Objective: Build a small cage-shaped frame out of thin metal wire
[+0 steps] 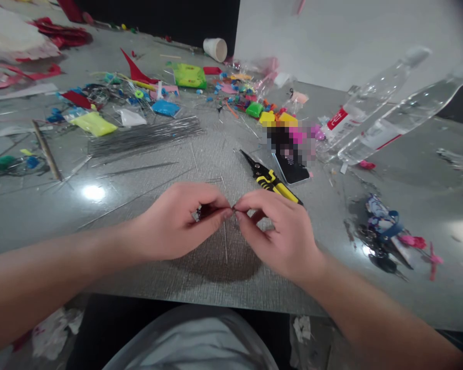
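My left hand (185, 221) and my right hand (280, 226) meet fingertip to fingertip above the table. Each pinches thumb against forefinger. A thin metal wire (226, 246) shows below and above the joined fingertips, and both hands appear closed on it. The exact spot they grip is hidden by the fingers. Just beyond my right hand lie pliers (273, 182) with yellow and black handles, jaws pointing away to the left. A bundle of straight grey wires (146, 136) rests farther off to the left, with a few loose wires (127, 203) nearer my left hand.
Behind the pliers is a phone (293, 169), partly blurred out. Two clear plastic bottles (364, 110) (405, 121) stand at right. Colourful clay packets (94, 123) and scraps litter the back. Keys and trinkets (381, 231) lie right; a paper cup (215, 50) lies on its side.
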Available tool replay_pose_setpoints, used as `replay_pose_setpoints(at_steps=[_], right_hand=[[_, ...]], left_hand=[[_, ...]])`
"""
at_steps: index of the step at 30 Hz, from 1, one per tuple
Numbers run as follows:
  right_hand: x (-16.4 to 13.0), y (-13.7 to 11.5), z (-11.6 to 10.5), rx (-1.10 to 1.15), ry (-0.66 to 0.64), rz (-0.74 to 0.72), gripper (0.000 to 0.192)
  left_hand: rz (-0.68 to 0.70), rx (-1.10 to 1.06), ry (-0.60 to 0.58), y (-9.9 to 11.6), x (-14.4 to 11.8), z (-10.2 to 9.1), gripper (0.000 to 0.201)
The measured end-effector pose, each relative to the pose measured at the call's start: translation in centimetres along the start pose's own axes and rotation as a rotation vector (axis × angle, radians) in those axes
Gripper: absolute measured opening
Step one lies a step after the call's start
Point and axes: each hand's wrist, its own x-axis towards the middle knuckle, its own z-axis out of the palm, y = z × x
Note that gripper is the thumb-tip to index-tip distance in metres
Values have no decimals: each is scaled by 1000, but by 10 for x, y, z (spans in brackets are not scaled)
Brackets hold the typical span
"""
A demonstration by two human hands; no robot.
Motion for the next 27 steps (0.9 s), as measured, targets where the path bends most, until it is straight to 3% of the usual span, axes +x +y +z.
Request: replay_pose_setpoints(at_steps=[4, 6, 8, 11, 14, 16, 20, 27], right_hand=[[-1, 7, 1, -65, -3, -128, 16], [0, 7, 1, -38, -6, -98, 16], [3, 6, 0, 63, -14, 25, 13], [8, 3, -2, 387, -73, 384, 3], [12, 4, -3, 799, -202, 748, 10], [13, 5, -4, 996, -273, 883, 13], [13, 7, -6, 1160, -309, 970, 11], [9, 8, -7, 1170, -290, 977, 16]], left_hand=[[-80, -66, -15, 1, 0, 0, 20], [-24, -26, 11, -2, 0, 1, 18], [136, 82, 64, -8, -1, 2, 13], [388, 289, 100, -18, 0, 0, 9], [524, 457, 138, -26, 2, -4, 9], [589, 514, 157, -28, 3, -6, 8], [636, 565, 176, -25, 4, -7, 9], [644, 531, 193, -19, 4, -4, 16]])
